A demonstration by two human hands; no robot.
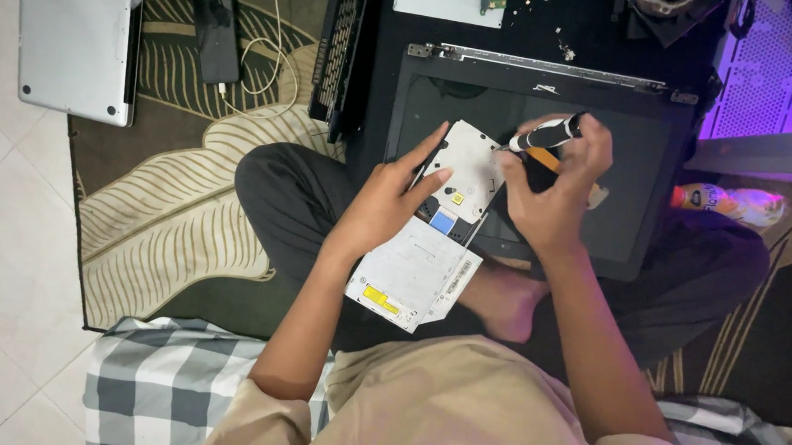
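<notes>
A flat white optical drive (pixel 431 242) is held at the centre of the frame, tilted so that its upper end points toward the top right, above the crossed legs of the seated person. It is gripped by the left hand (pixel 381 205), whose thumb and fingers are spread along its left edge and closed against the casing. A black-and-white screwdriver (pixel 545 134) with an orange band is pinched in the right hand (pixel 556 190), the fingers curled tightly round its handle and the tip set against the upper right edge of the drive. Behind the hands, a dark laptop base (pixel 633 172) lies open on the rug, its metal hinge bar running along the upper centre of the frame. A silver laptop lid (pixel 76 39) is seen at the upper left, with a black phone (pixel 216 31) and a white cable (pixel 264 62) just beside it on the leaf-patterned rug (pixel 162 201). A checked grey-and-white cloth (pixel 152 390) is spread along the bottom edge.
</notes>
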